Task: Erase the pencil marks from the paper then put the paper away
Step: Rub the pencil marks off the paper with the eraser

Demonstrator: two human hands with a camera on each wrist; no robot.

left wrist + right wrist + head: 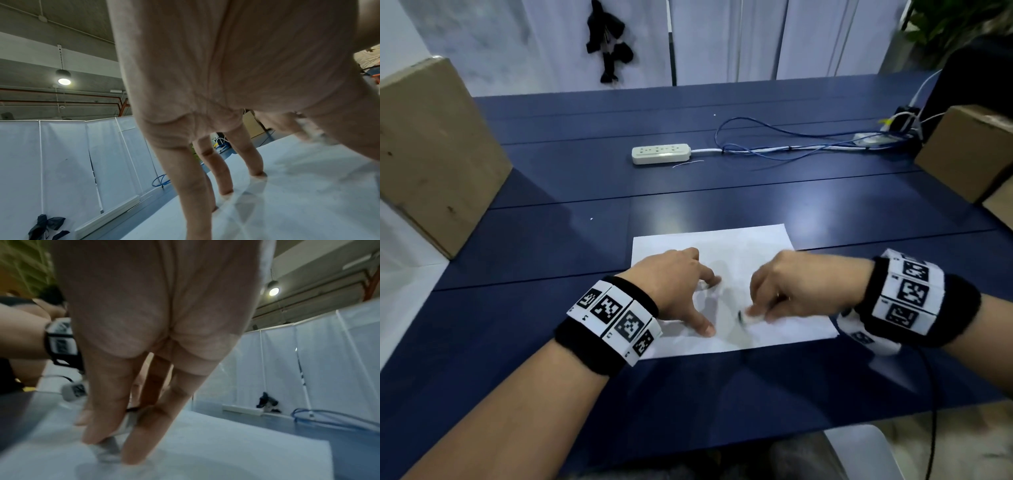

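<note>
Pinched between the thumb and fingertips of the right hand (787, 287) is a small white eraser (748, 317), and its bottom end is pressed down on the paper (739, 246). From the right wrist view the eraser (109, 449) looks like a short grey-white block, blurry, standing tilted under the fingers (102, 410). The left hand (674, 284) grips nothing. Its fingers are spread out and fairly straight, and the tips push down on the sheet, as the left wrist view shows with the fingers (224, 175) standing like legs on the paper (308, 186).

The paper is a thin, flat, white sheet shaped like a rectangle. Its long side runs left to right in front of the person, turned a little so the right end sits nearer. It lies near the front edge of the table (551, 240). Any pencil marks are too faint to make out.

The table is dark blue, smooth and a bit shiny, made of long boards. Further back lies a white power strip (661, 153) with thin blue cables (774, 137) looping beside it. A brown cardboard box (431, 150) stands at the left and another cardboard box (969, 154) at the right. Behind the table stand white screens (722, 37), with something black (607, 41) hanging on them.
</note>
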